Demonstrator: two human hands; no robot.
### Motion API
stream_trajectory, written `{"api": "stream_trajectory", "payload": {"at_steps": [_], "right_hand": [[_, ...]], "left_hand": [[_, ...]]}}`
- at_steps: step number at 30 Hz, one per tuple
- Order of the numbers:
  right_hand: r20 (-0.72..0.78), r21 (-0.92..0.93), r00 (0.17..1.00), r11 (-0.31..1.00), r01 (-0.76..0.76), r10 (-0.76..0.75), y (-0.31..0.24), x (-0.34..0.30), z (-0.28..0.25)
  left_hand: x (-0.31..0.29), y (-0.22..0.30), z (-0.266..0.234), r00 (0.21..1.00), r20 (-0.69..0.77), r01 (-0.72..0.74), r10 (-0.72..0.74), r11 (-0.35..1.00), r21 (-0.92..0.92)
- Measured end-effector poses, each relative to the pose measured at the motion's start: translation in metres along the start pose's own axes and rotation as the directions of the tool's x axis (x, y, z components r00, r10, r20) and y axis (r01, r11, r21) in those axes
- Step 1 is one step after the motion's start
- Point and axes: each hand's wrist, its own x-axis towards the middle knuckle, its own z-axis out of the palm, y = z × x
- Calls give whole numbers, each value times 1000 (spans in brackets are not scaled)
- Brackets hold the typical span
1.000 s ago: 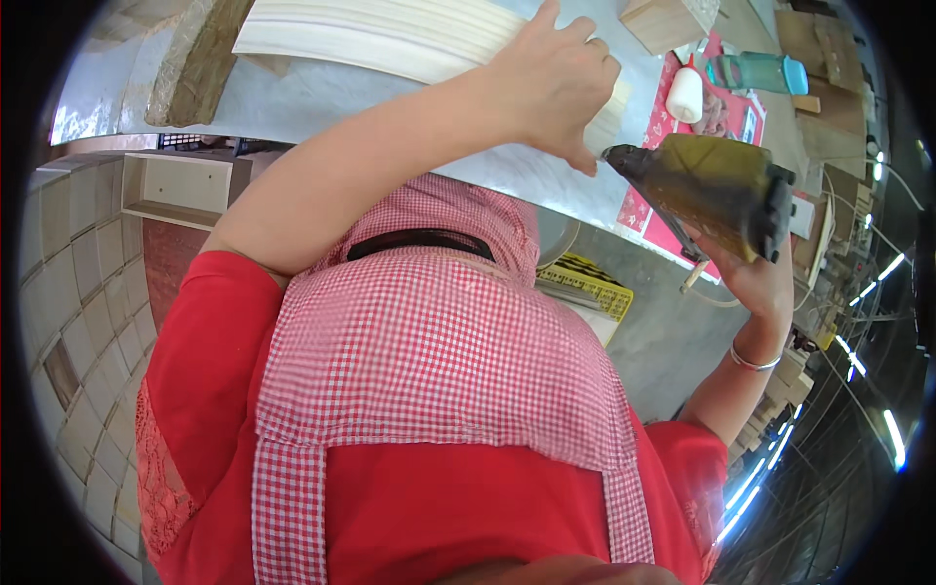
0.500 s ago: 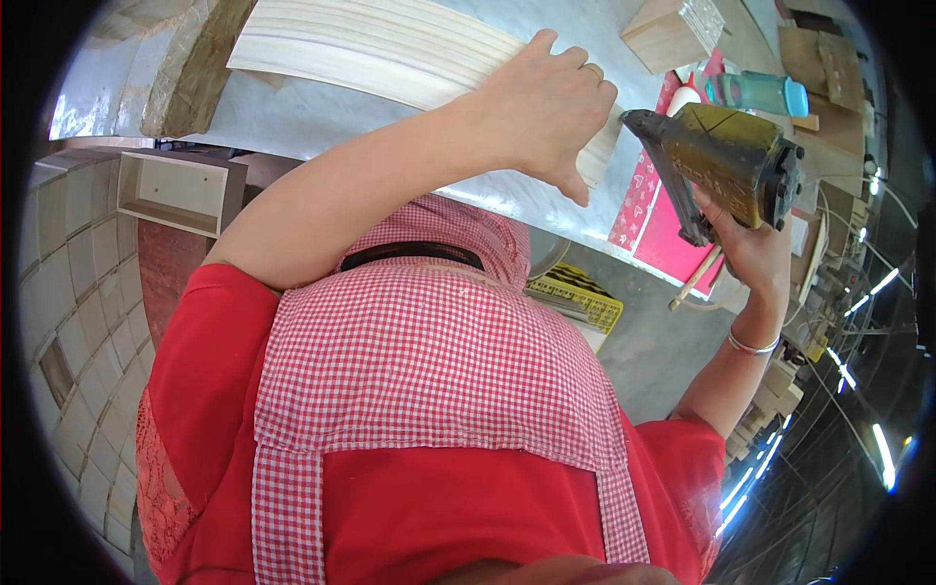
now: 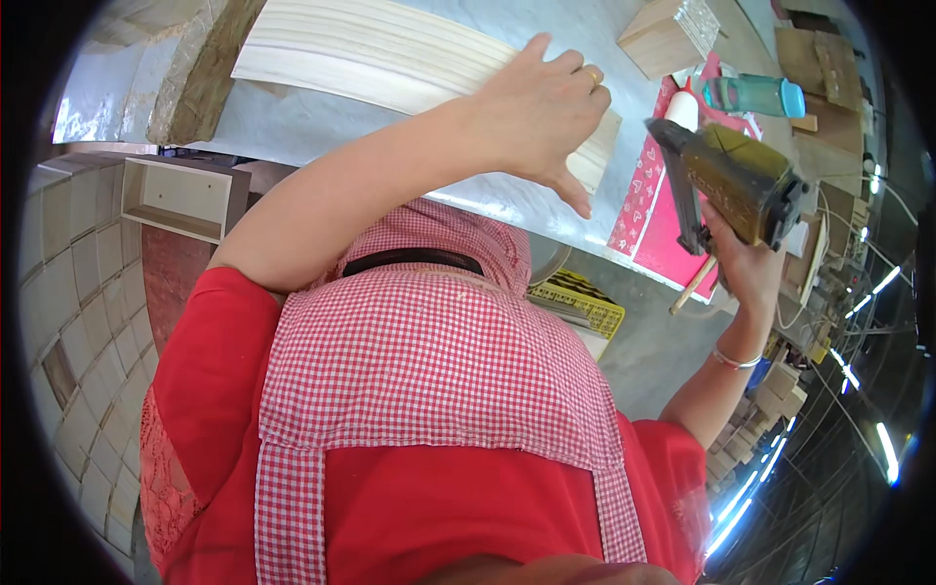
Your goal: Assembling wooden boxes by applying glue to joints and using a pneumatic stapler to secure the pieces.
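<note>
My left hand rests across the right end of a long pale wooden board on the worktop. Its fingers are spread and its thumb points out toward the near edge, away from the fingers. With my right hand I grip the handle of a nail gun, which has a worn yellow-and-black body. The gun is held up to the right of the board, its nose pointing left and apart from the wood. My fingers on its far side are hidden.
On the grey worktop, a wrapped block lies left and a wooden box far right. A pink patterned sheet, white glue bottle and teal water bottle are near the gun. A yellow crate is below; a drawer-like box stands left.
The nail gun in my right hand has shifted slightly right, its nose away from the board's end. My left hand has stayed over the board with little movement.
</note>
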Motion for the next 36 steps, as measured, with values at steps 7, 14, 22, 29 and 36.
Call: {"api": "stream_trajectory", "payload": {"at_steps": [7, 14, 22, 29, 36], "right_hand": [[-196, -167, 957, 954, -247, 214, 90, -64, 5], [-417, -302, 817, 788, -537, 397, 162, -80, 71], [-551, -300, 811, 861, -411, 195, 160, -40, 71], [-626, -200, 778, 954, -226, 53, 174, 87, 104], [-601, 29, 737, 930, -368, 310, 178, 115, 123]], "left_hand": [[-35, -51, -65, 984, 48, 172, -170, 984, -39], [-58, -5, 5, 956, -251, -135, 155, 986, 94], [-80, -8, 63, 997, -74, -10, 1, 993, -114], [-51, -28, 51, 999, -19, -32, 33, 999, 19], [-68, -18, 66, 996, -16, 86, -85, 996, 19]]}}
